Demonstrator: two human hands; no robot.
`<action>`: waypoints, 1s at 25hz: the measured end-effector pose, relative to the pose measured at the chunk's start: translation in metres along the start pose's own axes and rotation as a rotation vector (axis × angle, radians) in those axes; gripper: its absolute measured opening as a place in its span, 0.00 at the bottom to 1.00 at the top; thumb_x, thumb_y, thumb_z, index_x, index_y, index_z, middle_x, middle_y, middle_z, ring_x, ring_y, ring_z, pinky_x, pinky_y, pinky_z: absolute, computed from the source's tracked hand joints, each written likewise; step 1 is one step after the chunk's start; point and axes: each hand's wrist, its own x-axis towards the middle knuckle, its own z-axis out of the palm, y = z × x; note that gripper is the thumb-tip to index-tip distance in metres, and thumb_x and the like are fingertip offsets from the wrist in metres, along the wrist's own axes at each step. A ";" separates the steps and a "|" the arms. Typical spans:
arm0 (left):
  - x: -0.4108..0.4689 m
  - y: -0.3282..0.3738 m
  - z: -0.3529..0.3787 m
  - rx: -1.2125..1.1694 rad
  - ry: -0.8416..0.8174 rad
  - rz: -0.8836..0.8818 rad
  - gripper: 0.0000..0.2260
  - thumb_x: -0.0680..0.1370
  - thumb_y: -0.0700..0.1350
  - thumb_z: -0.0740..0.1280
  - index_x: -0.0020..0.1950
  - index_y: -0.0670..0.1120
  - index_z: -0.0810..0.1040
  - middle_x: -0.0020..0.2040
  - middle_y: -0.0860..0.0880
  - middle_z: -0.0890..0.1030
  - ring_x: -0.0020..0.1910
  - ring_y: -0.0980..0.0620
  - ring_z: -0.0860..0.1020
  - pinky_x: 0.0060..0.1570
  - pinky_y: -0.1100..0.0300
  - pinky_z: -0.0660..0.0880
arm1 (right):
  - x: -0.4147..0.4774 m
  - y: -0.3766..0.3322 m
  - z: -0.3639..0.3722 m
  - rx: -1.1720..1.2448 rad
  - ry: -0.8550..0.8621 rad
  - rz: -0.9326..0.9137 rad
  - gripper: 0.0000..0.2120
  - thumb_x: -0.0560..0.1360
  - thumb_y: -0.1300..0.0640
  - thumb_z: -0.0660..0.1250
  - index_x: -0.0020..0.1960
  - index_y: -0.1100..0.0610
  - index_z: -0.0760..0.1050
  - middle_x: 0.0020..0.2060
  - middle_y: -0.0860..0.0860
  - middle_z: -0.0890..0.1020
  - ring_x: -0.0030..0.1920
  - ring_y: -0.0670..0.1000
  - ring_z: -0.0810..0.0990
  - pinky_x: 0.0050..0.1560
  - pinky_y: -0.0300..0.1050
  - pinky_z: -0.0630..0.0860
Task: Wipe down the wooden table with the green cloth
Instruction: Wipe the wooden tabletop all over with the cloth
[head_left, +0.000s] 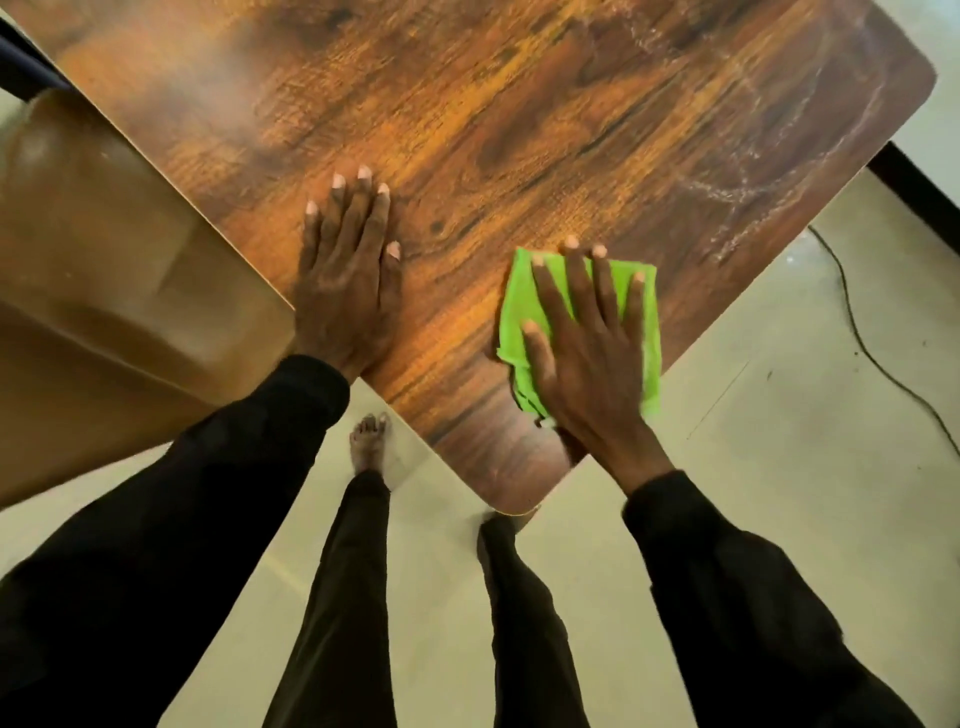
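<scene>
Wooden table (519, 130) seen from above, turned so that one rounded corner points toward the person standing at it. Its top is dark brown with strong orange grain.

The green cloth (519, 301) lies flat on the tabletop at the right near edge, a short way up from that near corner, with its outer side reaching the table's edge. The right hand (587, 358) lies palm down on the cloth, fingers straight and spread apart, pressing it to the wood; the fingertips reach just past the cloth's far side.

The left hand (348, 280) rests flat on bare wood at the left near edge, fingers straight and close together, holding nothing. The two hands are well apart.

Pale wet streaks (753, 182) curve across the wood near the far right corner.

Both arms wear black sleeves (727, 597). Below the table, dark trouser legs and one bare foot (369, 441) stand on a pale tiled floor (779, 467). A thin black cable (856, 332) trails over the floor to the right. A lighter brown glossy surface (104, 260) sits against the table's left edge; what it is cannot be told.
</scene>
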 end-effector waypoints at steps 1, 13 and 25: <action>-0.002 0.005 0.002 0.016 0.013 -0.026 0.24 0.89 0.45 0.53 0.85 0.40 0.59 0.86 0.41 0.58 0.86 0.42 0.55 0.85 0.41 0.51 | 0.012 -0.006 -0.001 0.011 -0.014 -0.006 0.31 0.89 0.41 0.51 0.89 0.50 0.56 0.89 0.55 0.52 0.89 0.61 0.48 0.86 0.70 0.47; 0.008 0.041 0.005 0.060 -0.011 -0.216 0.27 0.88 0.51 0.50 0.85 0.40 0.56 0.86 0.41 0.54 0.87 0.43 0.49 0.86 0.43 0.45 | 0.075 0.067 -0.020 0.008 -0.053 -0.165 0.30 0.89 0.41 0.49 0.89 0.49 0.55 0.89 0.55 0.50 0.89 0.60 0.48 0.85 0.70 0.47; 0.020 0.024 0.022 0.087 0.093 -0.212 0.27 0.88 0.49 0.57 0.85 0.41 0.58 0.86 0.41 0.57 0.86 0.43 0.54 0.84 0.38 0.54 | 0.186 0.040 -0.012 -0.011 -0.019 -0.341 0.31 0.88 0.42 0.53 0.89 0.50 0.57 0.89 0.54 0.54 0.89 0.60 0.50 0.85 0.70 0.49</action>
